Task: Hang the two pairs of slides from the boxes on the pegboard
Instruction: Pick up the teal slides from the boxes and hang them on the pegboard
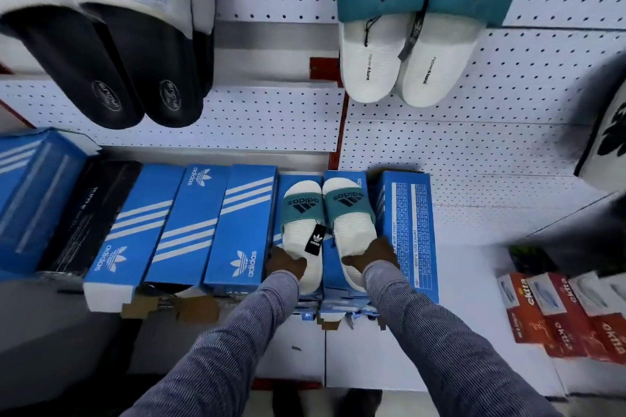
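Observation:
Two white slides with teal straps lie side by side on top of blue shoe boxes (333, 281) in the lower middle. My left hand (285, 263) grips the heel of the left slide (299, 227). The heel of the right slide (350, 213) is held by my right hand (374, 256). A black tag (315, 240) hangs between the two slides. On the white pegboard (491, 132) above hangs a matching teal and white pair (406, 54).
A row of blue striped boxes (189, 223) lies to the left of my hands. A black and white pair of slides (111, 61) hangs at the upper left. Red boxes (569, 311) stand at the lower right. Another dark slide (606, 132) hangs at the right edge.

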